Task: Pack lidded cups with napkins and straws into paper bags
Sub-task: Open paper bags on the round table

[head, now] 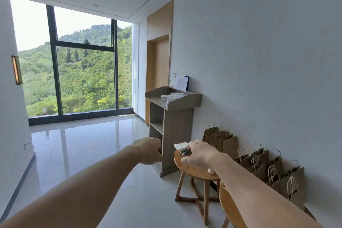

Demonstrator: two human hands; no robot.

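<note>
Bright window daylight, floor glare, wide-angle edge distortion.

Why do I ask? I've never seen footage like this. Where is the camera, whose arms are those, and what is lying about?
There is no machine here. A person wears one wide camera on the head, so you see their own two arms from above. The right hand reaches over a round wooden stool, at the dark straws that lie beside white napkins. Whether it grips them is hidden. The left hand hangs in the air with curled fingers, and I cannot tell whether it holds anything. Lidded clear cups stand on the grey stand, and brown paper bags line the wall.
</note>
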